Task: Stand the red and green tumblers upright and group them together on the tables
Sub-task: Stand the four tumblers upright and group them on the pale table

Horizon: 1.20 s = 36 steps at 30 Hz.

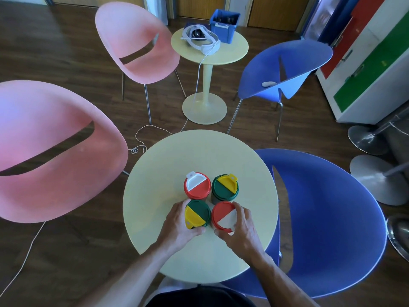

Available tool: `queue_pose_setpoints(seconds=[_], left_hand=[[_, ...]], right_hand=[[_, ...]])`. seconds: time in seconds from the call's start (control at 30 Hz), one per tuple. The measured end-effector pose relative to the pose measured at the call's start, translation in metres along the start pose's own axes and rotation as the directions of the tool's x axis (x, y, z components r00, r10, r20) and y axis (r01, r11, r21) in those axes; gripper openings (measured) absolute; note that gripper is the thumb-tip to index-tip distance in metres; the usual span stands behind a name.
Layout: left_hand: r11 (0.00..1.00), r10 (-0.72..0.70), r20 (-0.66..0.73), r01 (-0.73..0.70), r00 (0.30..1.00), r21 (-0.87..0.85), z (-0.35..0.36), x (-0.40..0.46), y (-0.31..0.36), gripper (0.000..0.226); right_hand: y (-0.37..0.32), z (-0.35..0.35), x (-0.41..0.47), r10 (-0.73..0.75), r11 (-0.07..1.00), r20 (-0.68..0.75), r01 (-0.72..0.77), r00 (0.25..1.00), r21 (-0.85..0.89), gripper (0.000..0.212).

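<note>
Several tumblers stand upright in a tight square on the near round yellow table (155, 187). At the back left is a red tumbler with a white flap (197, 186); at the back right, a green tumbler with a yellow flap (225, 189). My left hand (177, 222) wraps the near green tumbler (197, 214) from its left side. My right hand (242, 227) grips the near red tumbler (223, 216) from its right side. Both near tumblers rest on the table, touching each other.
Two pink chairs (55, 156) stand on the left, two blue chairs (321, 218) on the right. A second round table (221, 56) farther back carries a white headset (200, 39) and a blue box (224, 25). A white cable trails over the floor.
</note>
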<state>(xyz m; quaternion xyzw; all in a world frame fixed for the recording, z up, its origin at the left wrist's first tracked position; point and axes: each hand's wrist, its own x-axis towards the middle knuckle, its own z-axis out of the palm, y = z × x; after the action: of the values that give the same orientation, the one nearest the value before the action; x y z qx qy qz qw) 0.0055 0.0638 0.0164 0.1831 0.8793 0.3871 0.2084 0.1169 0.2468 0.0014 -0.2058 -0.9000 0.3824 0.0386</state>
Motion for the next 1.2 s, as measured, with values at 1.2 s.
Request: queue_pose_setpoints(seconds=[1.2], left_hand=[[0.979, 0.039, 0.009, -0.040, 0.999, 0.201, -0.027, 0.023, 0.050, 0.063]], right_hand=[[-0.028, -0.039, 0.026, 0.053, 0.978, 0.156, -0.020, 0.986, -0.205, 0.073]])
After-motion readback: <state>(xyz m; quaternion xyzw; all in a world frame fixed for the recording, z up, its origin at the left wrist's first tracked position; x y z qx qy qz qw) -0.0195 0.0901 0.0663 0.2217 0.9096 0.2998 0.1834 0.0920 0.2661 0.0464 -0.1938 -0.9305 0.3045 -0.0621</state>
